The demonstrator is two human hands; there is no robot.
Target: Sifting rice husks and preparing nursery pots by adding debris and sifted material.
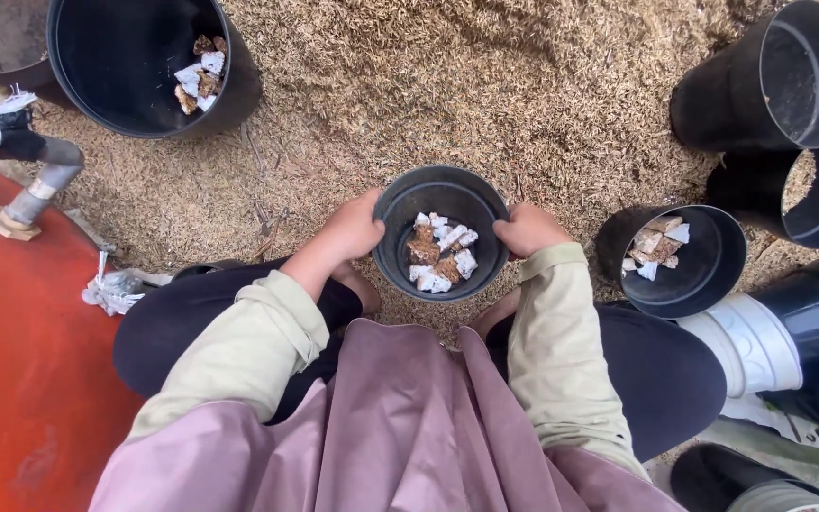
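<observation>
Small black pot [442,232] of white and brown chunks [442,251] sits on husk ground [409,85] between the knees, left hand [357,228] and right hand [528,228] clamped on its opposite rims, open husk beyond, other pots well apart.

- A large black pot [144,66] holding pale chunks sits upper left.
- Empty black pots [770,81] lie tipped at right on rice husks [447,85].
- An orange surface [11,360] fills the lower left.

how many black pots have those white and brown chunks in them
3. One pot held between the left hand and right hand, one pot to its right, one large pot top left. Other pots' insides are partly hidden.
</observation>
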